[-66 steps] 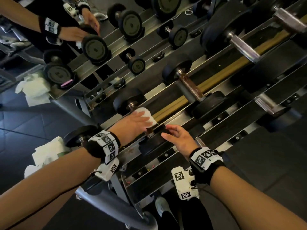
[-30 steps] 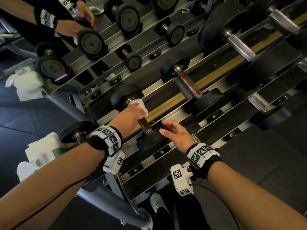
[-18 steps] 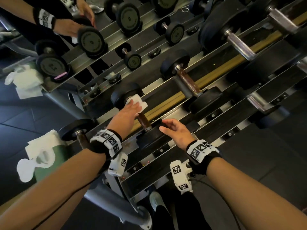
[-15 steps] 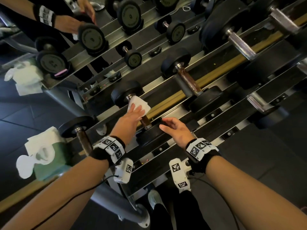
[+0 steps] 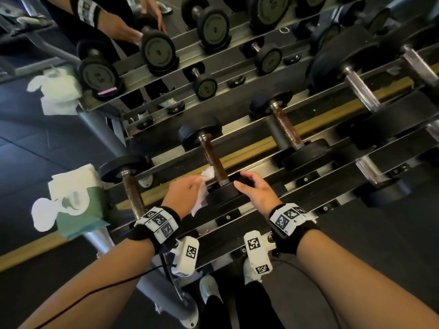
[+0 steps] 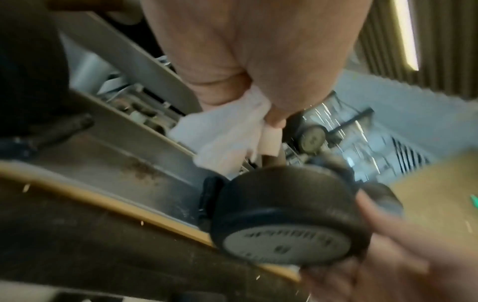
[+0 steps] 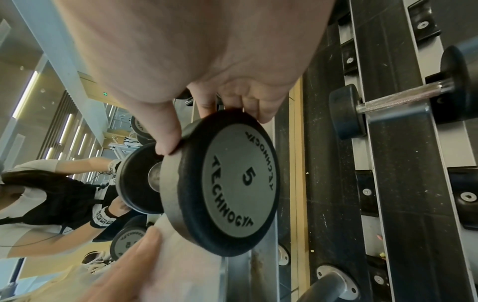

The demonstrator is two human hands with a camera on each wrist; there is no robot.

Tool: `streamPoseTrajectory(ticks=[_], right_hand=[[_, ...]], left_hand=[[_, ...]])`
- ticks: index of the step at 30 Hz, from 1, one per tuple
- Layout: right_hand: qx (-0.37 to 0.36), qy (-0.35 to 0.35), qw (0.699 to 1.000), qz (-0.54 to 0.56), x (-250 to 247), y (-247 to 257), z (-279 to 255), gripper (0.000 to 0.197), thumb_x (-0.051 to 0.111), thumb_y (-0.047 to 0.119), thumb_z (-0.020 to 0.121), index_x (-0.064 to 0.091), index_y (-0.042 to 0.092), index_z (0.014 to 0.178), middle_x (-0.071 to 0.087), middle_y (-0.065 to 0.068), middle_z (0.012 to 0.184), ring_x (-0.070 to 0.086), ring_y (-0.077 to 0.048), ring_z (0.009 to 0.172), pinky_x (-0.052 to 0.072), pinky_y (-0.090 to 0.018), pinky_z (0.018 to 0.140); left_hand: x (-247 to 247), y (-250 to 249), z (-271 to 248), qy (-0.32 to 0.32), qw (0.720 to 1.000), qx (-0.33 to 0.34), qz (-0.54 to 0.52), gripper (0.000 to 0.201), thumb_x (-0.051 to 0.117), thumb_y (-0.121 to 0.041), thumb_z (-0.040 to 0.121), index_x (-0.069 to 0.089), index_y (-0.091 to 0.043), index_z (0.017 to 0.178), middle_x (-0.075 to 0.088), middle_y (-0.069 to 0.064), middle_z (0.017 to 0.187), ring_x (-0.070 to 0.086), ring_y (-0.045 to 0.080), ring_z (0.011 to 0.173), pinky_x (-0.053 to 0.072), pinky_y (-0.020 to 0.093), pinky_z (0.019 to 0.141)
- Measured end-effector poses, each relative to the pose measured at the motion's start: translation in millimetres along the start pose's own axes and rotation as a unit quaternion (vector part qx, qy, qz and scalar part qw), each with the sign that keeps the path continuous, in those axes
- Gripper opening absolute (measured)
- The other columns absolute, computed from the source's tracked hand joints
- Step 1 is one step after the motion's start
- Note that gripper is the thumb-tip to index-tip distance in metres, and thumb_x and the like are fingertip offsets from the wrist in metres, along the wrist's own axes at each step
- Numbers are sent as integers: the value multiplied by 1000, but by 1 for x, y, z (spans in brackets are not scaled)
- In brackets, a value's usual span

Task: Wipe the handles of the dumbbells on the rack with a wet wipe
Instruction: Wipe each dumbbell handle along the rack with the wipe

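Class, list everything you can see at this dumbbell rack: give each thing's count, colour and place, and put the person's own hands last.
Rack: one, grey and black, across the view.
Dumbbells: three with brownish handles in the near row, more beyond; black ends.
Wipe: one, white, against the middle handle's near end.
Wipe pack: one, green and white, at the rack's left end.
Mirror: behind the rack, showing its reflection.
Left hand: holds the wipe.
Right hand: grips the dumbbell's near end.
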State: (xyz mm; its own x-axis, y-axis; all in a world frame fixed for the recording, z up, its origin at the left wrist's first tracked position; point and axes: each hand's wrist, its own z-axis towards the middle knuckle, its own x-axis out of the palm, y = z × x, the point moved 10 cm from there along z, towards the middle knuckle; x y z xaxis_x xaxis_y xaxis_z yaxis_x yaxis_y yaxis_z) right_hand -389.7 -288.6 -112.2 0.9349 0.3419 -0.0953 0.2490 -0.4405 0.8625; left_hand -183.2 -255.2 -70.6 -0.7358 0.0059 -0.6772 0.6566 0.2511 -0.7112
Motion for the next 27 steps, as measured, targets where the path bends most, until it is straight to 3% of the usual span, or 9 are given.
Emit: streamPoseTrajectory(ticks=[3, 5, 9, 13, 16, 19, 21, 24, 27], right_hand=[[-1, -9, 1000, -23, -2, 3, -1, 45, 69, 33, 89, 51, 29, 131, 56, 4, 126, 53, -12, 114, 44, -25, 92], [0, -13, 999, -36, -3, 6, -1, 48, 70, 35, 88, 49, 30, 132, 56, 3, 130, 53, -15, 119, 45, -32, 100], [-11, -5, 998, -62, -2, 9, 0, 68, 77, 40, 81, 44, 26, 139, 51, 0, 140, 48, -17, 129, 38, -40, 112], [-16, -20, 998, -65, -3, 7, 1, 70, 79, 33, 80, 43, 25, 139, 51, 0, 140, 49, -16, 128, 40, -33, 108], [-17, -17, 996, -82, -3, 8, 1, 66, 78, 32, 82, 43, 26, 138, 51, 3, 137, 49, -14, 126, 40, -21, 95], [-11, -10, 997, -79, -2, 10, -2, 63, 77, 32, 82, 44, 28, 137, 53, 3, 137, 50, -14, 126, 42, -35, 107], [-14, -6, 996, -85, -2, 12, -4, 61, 75, 32, 84, 45, 28, 137, 54, 3, 135, 52, -13, 123, 43, -35, 106], [-20, -3, 996, -92, -2, 13, -5, 61, 74, 34, 84, 45, 28, 137, 54, 6, 134, 51, -11, 122, 42, -31, 103], [-25, -3, 995, -101, -2, 12, -6, 58, 73, 36, 85, 46, 29, 136, 55, 5, 132, 52, -12, 123, 41, -37, 109]], left_hand=[[-33, 18, 2, -131, 984, -85, -84, 28, 43, -30, 103, 70, -25, 110, 65, -7, 96, 61, 13, 89, 48, 27, 78], [-40, 21, 8, -162, 972, -111, -131, 33, 42, -34, 104, 64, -27, 128, 60, -11, 112, 57, 8, 104, 43, 25, 89], [-20, 2, 34, -106, 975, -76, -182, 39, 40, -36, 105, 49, -38, 142, 56, -18, 111, 49, -9, 92, 35, 14, 82], [5, -9, 40, -29, 986, -43, -159, 41, 41, -25, 106, 46, -33, 146, 59, 5, 135, 55, 14, 120, 36, 22, 96], [11, -9, 26, 7, 988, -7, -155, 40, 41, -21, 105, 47, -37, 142, 67, 4, 109, 64, 12, 98, 49, 19, 83], [24, -6, 9, 48, 987, 11, -154, 38, 40, -24, 105, 47, -40, 140, 68, 1, 105, 65, 6, 94, 53, 26, 89], [25, 0, 8, 42, 976, -6, -214, 38, 40, -26, 106, 47, -39, 140, 63, 0, 129, 60, 10, 114, 47, 32, 102], [10, 23, 21, -42, 923, -102, -369, 32, 43, -30, 104, 56, -41, 132, 62, 4, 128, 63, 23, 111, 52, 49, 98], [-2, 26, 36, -96, 920, -122, -359, 39, 38, -28, 106, 48, -38, 142, 47, 2, 147, 49, 12, 122, 46, 24, 92]])
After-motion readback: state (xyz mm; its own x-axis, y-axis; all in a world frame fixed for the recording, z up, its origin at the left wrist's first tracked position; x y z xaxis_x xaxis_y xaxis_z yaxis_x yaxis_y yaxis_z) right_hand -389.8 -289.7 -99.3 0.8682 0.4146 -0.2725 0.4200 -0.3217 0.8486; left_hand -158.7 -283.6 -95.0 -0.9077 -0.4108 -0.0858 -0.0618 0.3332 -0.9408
